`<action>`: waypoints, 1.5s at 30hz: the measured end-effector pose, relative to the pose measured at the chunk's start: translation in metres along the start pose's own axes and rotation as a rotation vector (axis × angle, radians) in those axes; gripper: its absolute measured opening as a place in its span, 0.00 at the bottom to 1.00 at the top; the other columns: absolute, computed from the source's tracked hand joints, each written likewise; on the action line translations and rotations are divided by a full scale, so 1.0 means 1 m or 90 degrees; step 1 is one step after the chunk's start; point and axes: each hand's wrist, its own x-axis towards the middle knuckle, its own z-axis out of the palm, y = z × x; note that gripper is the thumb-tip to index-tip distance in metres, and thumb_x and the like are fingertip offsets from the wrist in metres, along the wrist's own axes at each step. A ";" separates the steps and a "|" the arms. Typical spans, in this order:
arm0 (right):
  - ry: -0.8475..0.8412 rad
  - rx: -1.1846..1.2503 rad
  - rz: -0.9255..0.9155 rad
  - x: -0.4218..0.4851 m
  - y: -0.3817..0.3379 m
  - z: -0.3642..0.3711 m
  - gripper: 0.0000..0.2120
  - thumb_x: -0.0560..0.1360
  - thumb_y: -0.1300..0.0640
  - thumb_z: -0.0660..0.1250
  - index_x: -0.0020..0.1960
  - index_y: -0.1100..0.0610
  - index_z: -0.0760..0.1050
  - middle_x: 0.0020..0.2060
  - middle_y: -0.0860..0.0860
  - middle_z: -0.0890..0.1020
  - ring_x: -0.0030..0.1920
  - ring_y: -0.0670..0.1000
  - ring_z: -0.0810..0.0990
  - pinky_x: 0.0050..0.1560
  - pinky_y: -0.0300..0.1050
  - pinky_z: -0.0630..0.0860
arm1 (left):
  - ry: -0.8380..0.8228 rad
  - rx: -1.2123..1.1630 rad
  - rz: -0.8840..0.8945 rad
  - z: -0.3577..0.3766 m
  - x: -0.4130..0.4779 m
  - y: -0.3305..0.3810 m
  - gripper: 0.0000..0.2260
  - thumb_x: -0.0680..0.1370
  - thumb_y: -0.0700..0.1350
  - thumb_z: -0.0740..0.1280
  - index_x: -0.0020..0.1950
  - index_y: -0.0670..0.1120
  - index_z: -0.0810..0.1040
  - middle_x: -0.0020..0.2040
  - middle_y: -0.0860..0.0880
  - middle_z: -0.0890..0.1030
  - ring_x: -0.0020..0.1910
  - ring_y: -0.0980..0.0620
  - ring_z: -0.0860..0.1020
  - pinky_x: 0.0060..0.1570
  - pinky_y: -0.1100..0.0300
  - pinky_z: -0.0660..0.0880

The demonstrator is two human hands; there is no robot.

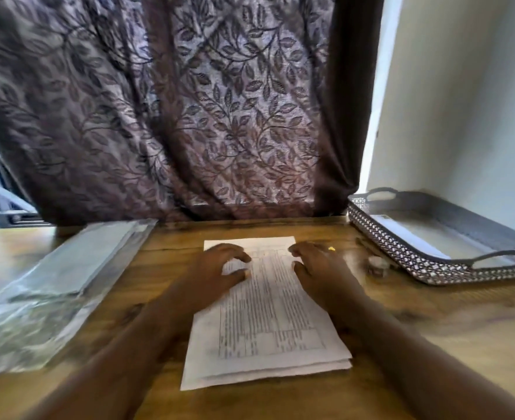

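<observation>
A small stack of printed white paper sheets (268,316) lies in the middle of the wooden table (432,322). My left hand (216,274) rests on the upper left part of the stack, fingers spread and slightly bent. My right hand (319,268) rests on the upper right part, fingers spread the same way, with a yellow ring on one finger. Neither hand grips the paper. The frame is a little blurred.
A clear plastic sleeve with grey papers (59,286) lies at the left. A studded metal tray with handles (407,256) stands at the right, holding white sheets. A small round jar (377,265) sits beside the tray. A leaf-patterned curtain (189,116) hangs behind the table.
</observation>
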 end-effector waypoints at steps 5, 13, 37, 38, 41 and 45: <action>-0.029 -0.019 0.107 0.022 0.012 0.019 0.11 0.81 0.51 0.62 0.56 0.55 0.78 0.56 0.53 0.82 0.57 0.54 0.79 0.50 0.46 0.73 | 0.097 0.045 -0.185 -0.005 0.009 -0.031 0.19 0.76 0.54 0.72 0.65 0.50 0.76 0.62 0.51 0.80 0.57 0.52 0.77 0.56 0.56 0.74; -0.022 0.028 0.184 0.051 0.024 0.031 0.15 0.79 0.47 0.65 0.38 0.54 0.76 0.45 0.53 0.78 0.46 0.55 0.77 0.43 0.45 0.68 | 0.088 0.028 -0.329 0.007 0.012 -0.040 0.27 0.79 0.56 0.67 0.74 0.51 0.64 0.69 0.50 0.78 0.67 0.44 0.75 0.69 0.43 0.68; 0.049 0.661 0.248 0.041 0.029 0.001 0.04 0.80 0.61 0.66 0.52 0.60 0.79 0.47 0.54 0.88 0.47 0.55 0.88 0.50 0.54 0.83 | 0.163 -0.491 -0.274 -0.013 0.009 -0.030 0.07 0.81 0.41 0.67 0.58 0.42 0.79 0.49 0.46 0.87 0.48 0.46 0.86 0.53 0.43 0.81; 0.037 0.680 0.244 0.040 0.028 0.000 0.04 0.80 0.62 0.66 0.54 0.61 0.79 0.48 0.54 0.88 0.48 0.55 0.88 0.50 0.54 0.83 | 0.169 -0.500 -0.273 -0.014 0.009 -0.030 0.07 0.81 0.40 0.67 0.58 0.43 0.79 0.49 0.46 0.87 0.48 0.46 0.86 0.53 0.44 0.81; 0.014 0.730 0.241 0.038 0.028 -0.003 0.06 0.80 0.65 0.66 0.55 0.63 0.79 0.49 0.57 0.87 0.49 0.58 0.87 0.47 0.52 0.83 | 0.173 -0.537 -0.261 -0.014 0.010 -0.031 0.08 0.80 0.37 0.67 0.59 0.43 0.79 0.50 0.44 0.87 0.49 0.44 0.86 0.52 0.46 0.81; -0.001 0.792 0.244 0.036 0.030 -0.006 0.08 0.79 0.67 0.64 0.49 0.60 0.82 0.47 0.58 0.87 0.46 0.59 0.87 0.45 0.53 0.83 | 0.189 -0.584 -0.275 -0.015 0.011 -0.034 0.10 0.79 0.32 0.66 0.56 0.45 0.79 0.47 0.45 0.87 0.46 0.46 0.86 0.45 0.52 0.81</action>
